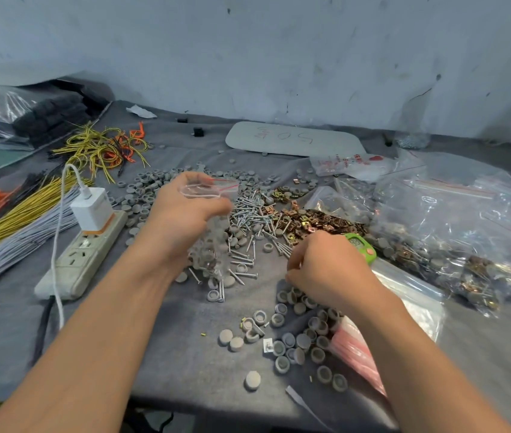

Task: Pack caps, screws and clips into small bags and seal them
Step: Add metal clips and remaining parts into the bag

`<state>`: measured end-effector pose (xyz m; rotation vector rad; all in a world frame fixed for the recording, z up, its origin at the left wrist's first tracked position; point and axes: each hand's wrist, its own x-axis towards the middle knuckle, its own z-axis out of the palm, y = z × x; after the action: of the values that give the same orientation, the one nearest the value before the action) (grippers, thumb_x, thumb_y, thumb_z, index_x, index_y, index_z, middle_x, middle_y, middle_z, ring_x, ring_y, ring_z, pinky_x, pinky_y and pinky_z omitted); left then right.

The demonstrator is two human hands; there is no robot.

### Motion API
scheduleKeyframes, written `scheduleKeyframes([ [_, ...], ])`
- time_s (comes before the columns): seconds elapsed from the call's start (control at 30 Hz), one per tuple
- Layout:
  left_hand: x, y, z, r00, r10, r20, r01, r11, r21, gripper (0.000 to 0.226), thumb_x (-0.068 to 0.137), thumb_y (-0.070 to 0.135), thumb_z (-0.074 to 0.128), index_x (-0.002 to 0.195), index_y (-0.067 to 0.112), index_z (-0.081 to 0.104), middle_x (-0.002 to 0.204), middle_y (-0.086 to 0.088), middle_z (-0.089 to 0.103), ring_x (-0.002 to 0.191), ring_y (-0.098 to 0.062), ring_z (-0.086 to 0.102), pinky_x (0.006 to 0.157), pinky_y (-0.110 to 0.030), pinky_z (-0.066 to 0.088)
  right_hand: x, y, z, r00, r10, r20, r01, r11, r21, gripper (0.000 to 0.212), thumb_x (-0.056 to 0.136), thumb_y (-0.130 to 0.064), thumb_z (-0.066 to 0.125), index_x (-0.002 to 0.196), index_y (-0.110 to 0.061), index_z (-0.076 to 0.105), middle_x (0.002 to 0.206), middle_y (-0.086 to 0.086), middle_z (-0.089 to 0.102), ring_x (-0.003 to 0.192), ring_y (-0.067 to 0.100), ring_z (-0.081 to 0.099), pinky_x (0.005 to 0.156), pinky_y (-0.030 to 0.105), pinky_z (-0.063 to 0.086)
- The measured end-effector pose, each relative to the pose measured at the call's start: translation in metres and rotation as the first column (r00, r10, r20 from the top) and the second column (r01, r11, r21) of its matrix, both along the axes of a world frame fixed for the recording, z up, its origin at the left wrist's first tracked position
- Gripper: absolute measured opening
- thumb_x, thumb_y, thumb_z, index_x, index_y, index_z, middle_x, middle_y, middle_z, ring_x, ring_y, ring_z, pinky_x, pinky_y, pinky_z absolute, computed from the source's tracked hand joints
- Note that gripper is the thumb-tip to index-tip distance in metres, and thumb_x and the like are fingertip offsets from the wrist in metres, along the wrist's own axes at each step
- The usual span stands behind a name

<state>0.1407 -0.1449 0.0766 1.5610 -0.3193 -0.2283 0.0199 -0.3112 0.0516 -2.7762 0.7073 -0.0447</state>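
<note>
My left hand [182, 214] holds a small clear bag [209, 239] with a red zip strip by its mouth; the bag hangs down and has grey caps in its bottom. My right hand [326, 270] rests on the grey cloth with its fingers curled over a cluster of grey caps [297, 332]; whether it grips one is hidden. A heap of silver screws [248, 217] lies between my hands, and brass clips [319, 220] are piled to its right. More grey caps [154, 179] spread across the far side.
A power strip [82, 257] with a white charger [91, 210] lies at the left beside bundles of yellow, grey and orange ties [20, 214]. Filled bags [454, 232] pile up on the right. A green counter [361, 245] and a stack of empty bags [357, 348] sit by my right hand.
</note>
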Motion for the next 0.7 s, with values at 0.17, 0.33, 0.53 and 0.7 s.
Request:
scheduleKeyframes([
  [0.17, 0.004, -0.001, -0.003, 0.999, 0.001, -0.038, -0.002, 1.0, -0.029, 0.038, 0.078, -0.005, 0.077, 0.101, 0.021, 0.063, 0.102, -0.004, 0.078, 0.094, -0.016, 0.073, 0.078, -0.029, 0.048, 0.004, 0.009, -0.005, 0.99, 0.069, -0.121, -0.073, 0.997, -0.032, 0.011, 0.087, -0.032, 0.071, 0.092, -0.022, 0.072, 0.087, 0.001, 0.07, 0.083, 0.027, 0.067, 0.071, 0.034, 0.055],
  [0.33, 0.008, -0.003, -0.008, 0.999, -0.008, -0.042, 0.008, 1.0, -0.013, 0.048, 0.076, 0.001, 0.084, 0.111, 0.022, 0.059, 0.098, 0.001, 0.079, 0.088, -0.01, 0.075, 0.076, -0.027, 0.049, 0.002, 0.016, -0.002, 0.977, 0.159, -0.141, -0.158, 0.987, 0.02, 0.014, 0.088, -0.03, 0.071, 0.091, -0.017, 0.075, 0.088, 0.003, 0.073, 0.083, 0.027, 0.07, 0.078, 0.041, 0.062],
  [0.53, 0.004, -0.003, -0.012, 0.985, -0.164, 0.05, 0.157, 0.98, 0.123, 0.059, 0.07, 0.004, 0.089, 0.113, 0.029, 0.056, 0.097, 0.009, 0.079, 0.091, -0.009, 0.075, 0.079, -0.028, 0.055, 0.004, 0.016, 0.005, 0.914, -0.02, 0.406, -0.092, 0.962, 0.256, 0.009, 0.091, -0.028, 0.077, 0.082, -0.026, 0.077, 0.072, -0.013, 0.071, 0.068, 0.004, 0.067, 0.07, 0.028, 0.059],
  [0.7, -0.015, -0.015, -0.016, 0.92, -0.325, 0.218, 0.239, 0.907, 0.346, 0.062, 0.062, 0.006, 0.087, 0.106, 0.036, 0.054, 0.094, 0.008, 0.076, 0.071, -0.005, 0.071, 0.056, -0.023, 0.053, 0.003, 0.015, 0.018, 0.59, -0.214, 0.779, -0.239, 0.875, 0.421, 0.009, 0.082, -0.023, 0.083, 0.075, -0.026, 0.079, 0.063, -0.013, 0.07, 0.055, 0.002, 0.06, 0.052, 0.015, 0.043],
])
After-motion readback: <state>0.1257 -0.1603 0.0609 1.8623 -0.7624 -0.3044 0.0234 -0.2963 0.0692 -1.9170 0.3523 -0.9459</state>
